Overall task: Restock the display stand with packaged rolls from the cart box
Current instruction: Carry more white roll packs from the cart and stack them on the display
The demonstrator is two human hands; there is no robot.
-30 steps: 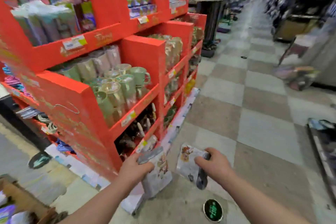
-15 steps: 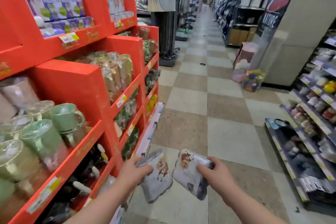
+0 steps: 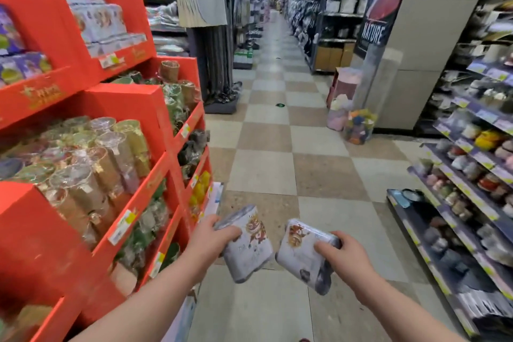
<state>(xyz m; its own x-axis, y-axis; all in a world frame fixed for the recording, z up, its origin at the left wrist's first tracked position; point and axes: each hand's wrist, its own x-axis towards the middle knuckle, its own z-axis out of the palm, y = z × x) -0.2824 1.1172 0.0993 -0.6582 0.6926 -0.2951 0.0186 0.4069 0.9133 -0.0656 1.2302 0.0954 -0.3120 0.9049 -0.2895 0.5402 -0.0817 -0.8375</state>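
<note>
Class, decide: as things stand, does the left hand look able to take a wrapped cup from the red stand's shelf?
Probably not yet. The left hand grips a packaged roll, so its fingers are taken, though the wrapped cups on the red stand sit open-fronted nearby.

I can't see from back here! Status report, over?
Left hand grips left packaged roll. Right hand grips right packaged roll. Display stand close on left; both rolls not yet shelved.

Two packaged rolls are held above a checkered floor [image 3: 266,169]: the left pack [image 3: 249,247] is gripped by the left hand [image 3: 206,241], the right pack [image 3: 301,254] by the right hand [image 3: 345,258]; a red display stand [image 3: 116,108] is seen at left, just beside the left hand
</note>
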